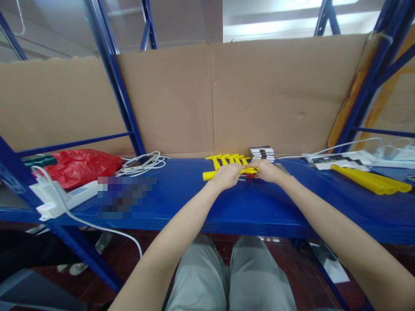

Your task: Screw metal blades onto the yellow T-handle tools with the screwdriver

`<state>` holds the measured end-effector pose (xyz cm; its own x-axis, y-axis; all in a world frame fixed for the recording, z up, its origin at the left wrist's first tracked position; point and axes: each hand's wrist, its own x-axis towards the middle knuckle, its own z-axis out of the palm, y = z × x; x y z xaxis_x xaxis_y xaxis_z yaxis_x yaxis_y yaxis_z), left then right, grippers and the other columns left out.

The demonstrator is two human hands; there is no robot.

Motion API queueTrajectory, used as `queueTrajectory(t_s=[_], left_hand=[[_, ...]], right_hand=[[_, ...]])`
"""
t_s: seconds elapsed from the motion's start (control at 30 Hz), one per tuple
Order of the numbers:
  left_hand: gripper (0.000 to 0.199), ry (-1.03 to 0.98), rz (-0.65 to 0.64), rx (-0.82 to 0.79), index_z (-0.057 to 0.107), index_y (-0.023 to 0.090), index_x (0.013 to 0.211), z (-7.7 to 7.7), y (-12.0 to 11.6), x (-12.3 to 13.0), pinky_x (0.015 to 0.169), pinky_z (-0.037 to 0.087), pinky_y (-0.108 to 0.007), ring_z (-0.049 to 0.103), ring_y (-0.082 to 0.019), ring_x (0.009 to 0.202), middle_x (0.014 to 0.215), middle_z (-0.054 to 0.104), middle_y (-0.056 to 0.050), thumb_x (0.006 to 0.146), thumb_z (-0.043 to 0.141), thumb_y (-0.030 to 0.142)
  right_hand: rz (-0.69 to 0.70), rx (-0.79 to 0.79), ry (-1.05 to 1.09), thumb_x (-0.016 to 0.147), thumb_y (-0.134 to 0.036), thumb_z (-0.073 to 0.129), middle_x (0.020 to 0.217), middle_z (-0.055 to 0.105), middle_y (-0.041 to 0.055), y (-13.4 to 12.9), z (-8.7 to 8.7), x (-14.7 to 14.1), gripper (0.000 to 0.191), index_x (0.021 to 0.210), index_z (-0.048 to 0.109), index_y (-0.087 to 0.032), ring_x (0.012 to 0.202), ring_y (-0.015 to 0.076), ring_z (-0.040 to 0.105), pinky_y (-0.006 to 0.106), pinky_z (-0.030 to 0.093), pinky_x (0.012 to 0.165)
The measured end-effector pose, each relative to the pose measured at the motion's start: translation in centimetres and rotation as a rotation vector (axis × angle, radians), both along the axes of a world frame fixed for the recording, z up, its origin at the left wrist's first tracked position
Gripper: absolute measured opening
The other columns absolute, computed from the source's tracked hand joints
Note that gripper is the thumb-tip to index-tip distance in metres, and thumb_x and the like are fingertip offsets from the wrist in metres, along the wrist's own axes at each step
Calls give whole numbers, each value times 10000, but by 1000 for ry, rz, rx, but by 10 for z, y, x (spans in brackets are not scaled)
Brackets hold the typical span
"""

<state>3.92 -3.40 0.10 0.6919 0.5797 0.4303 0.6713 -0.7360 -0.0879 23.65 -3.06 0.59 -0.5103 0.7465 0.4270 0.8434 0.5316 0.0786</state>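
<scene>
My left hand (228, 176) is closed around a yellow plastic piece (248, 171) above the blue shelf. A round-ended yellow tube (208, 176) sticks out to the left of this hand; whether it joins the piece is hidden. My right hand (268, 170) grips the right side of the same yellow piece, its fingertips bent over it. Small red items (252, 176) show just below, too small to name. Behind my hands several yellow T-shaped pieces (227, 159) stand in a row, beside a stack of small white-and-black packets (262, 152).
On the blue shelf (181, 194), a red plastic bag (87, 166), a coiled white cable (145, 164) and a white power strip (78, 194) lie left. Several yellow tubes (369, 179) lie right. A cardboard panel (259, 95) and blue posts (119, 86) stand behind.
</scene>
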Motion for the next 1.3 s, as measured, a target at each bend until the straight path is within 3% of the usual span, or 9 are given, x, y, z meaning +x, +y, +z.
queueTrajectory(t_s=[0.17,0.4,0.57,0.67,0.77,1.1,1.23,1.3], left_hand=[[350,1,0,0,569,184,1229,1,-1,0,959,449,-351,572,-208,1150,1233,627,-83,900,457,144],[330,3,19,-5,592,182,1201,2,-3,0,969,450,-356,562,-205,1166,1254,615,-86,904,453,146],[329,-71,167,-23,595,202,1201,3,-2,-1,966,457,-358,564,-210,1158,1245,618,-85,901,465,159],[331,-132,346,-51,598,216,1195,8,0,-4,943,472,-349,587,-213,1126,1234,621,-86,900,457,165],[345,-174,451,-79,598,227,1197,11,3,-9,926,480,-331,604,-211,1101,1217,632,-87,894,446,159],[319,-227,459,-87,622,214,1155,9,10,-15,879,502,-325,635,-233,1043,1150,667,-94,882,462,176],[329,-215,455,-92,623,209,1159,8,11,-15,885,499,-323,630,-232,1055,1148,667,-93,877,460,167],[328,-213,455,-91,624,211,1161,7,12,-14,898,495,-330,621,-232,1073,1163,660,-97,880,458,171]], right_hand=[[-42,22,-20,730,-1,428,1095,708,102,2,-1,2,487,1097,704,-165,995,211,662,304,484,883],[-274,-18,141,821,-102,457,1104,702,122,4,-4,11,350,1066,702,-159,1001,233,658,324,485,876],[-322,-105,543,769,-92,541,849,740,75,20,-10,26,206,893,697,-144,779,182,679,275,518,733],[-406,-242,901,771,-68,537,691,708,53,21,-10,28,202,920,665,-114,551,122,625,215,490,548],[-445,-315,1121,776,-62,546,663,695,39,17,-9,25,223,967,648,-118,457,83,570,175,434,454],[-534,-349,1228,772,-167,605,813,733,129,31,2,15,114,843,675,-111,523,111,618,185,430,419],[-548,-308,1159,793,-195,580,857,734,143,43,2,21,162,882,681,-107,626,147,667,206,482,485],[-471,-242,1032,801,-189,554,871,736,145,47,-3,26,193,899,695,-100,706,182,689,246,523,570]])
